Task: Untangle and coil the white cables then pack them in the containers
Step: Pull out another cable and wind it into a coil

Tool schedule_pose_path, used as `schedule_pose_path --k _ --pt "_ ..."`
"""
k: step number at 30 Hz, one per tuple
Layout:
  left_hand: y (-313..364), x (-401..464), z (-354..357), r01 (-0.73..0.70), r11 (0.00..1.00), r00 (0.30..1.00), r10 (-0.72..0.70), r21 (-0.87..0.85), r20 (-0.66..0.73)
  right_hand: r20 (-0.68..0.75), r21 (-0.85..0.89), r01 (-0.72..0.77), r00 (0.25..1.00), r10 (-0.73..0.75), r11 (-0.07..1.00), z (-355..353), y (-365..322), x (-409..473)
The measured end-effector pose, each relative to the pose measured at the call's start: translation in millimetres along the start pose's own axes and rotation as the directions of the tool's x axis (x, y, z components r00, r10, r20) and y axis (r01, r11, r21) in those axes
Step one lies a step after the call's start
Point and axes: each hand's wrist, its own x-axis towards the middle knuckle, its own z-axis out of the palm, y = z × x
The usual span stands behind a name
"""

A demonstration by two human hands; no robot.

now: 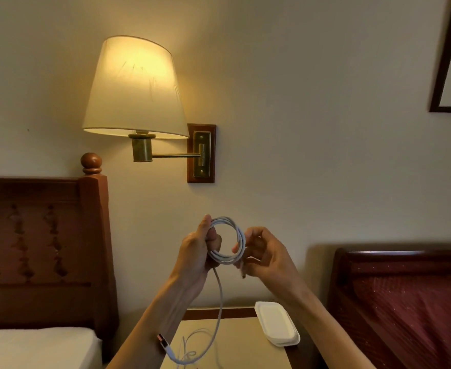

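Cable (227,239) being coiled at centre frame, above the table (241,339)
The coil is gripped by the left hand (199,251) and its end pinched by the right hand (265,253); the hanging tail should be wound in evenly, then packed in the containers (277,323), lower right

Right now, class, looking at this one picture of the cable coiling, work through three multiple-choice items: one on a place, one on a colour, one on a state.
1. Where do the stacked containers sit?
A. on the bedside table
B. on the bed
C. on the floor

2. What colour is the coiled cable?
A. black
B. white
C. red

3. What state is the wall lamp in?
A. switched off
B. lit
C. missing its shade

Answers:
1 A, they rest at the table's right edge.
2 B, the loops held between the left hand and right hand are white.
3 B, its shade glows and lights the wall.
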Motion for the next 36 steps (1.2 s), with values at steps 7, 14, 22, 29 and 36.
schedule_pose_path --k 7,14,22,29,36 --pt "-8 -1 1 0.058 0.996 0.995 -0.063 0.065 0.077 0.069 0.302 -0.219 0.976 0.208 0.928 3 -9 3" --pt "-30 10 -13 -0.097 0.959 0.984 0.052 0.268 0.171 0.237 0.636 -0.225 0.967 0.091 0.738 -2 -10 6" --pt "-51 44 -78 -0.317 0.745 0.944 0.305 0.587 0.124 0.090 0.711 -0.194 0.978 0.187 0.675 -45 -43 25" --pt "-36 24 -42 -0.229 0.191 0.961 -0.112 0.955 0.253 -0.106 0.190 -0.098 0.987 0.120 0.977 -33 -48 27" --pt "31 9 -10 -0.694 0.025 0.673 0.378 0.719 0.636 -0.023 -0.431 0.091 0.993 -0.111 0.898 -19 -27 18"
